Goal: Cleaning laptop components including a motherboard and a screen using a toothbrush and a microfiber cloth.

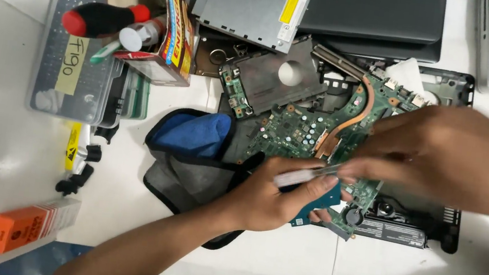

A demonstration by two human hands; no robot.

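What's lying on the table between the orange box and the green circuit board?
In the head view, a blue and grey cloth lies between the orange box and the green circuit board; the left forearm also crosses that stretch.

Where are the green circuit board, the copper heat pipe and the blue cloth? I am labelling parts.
Green circuit board (295,128), head view: bare middle of the board.
Copper heat pipe (364,112), head view: its curved bend.
Blue cloth (192,132), head view: middle of the blue fold.

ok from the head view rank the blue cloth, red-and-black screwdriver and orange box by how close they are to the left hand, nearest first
From the left hand:
1. blue cloth, just to its left
2. red-and-black screwdriver, up at the far left
3. orange box, at the lower left edge
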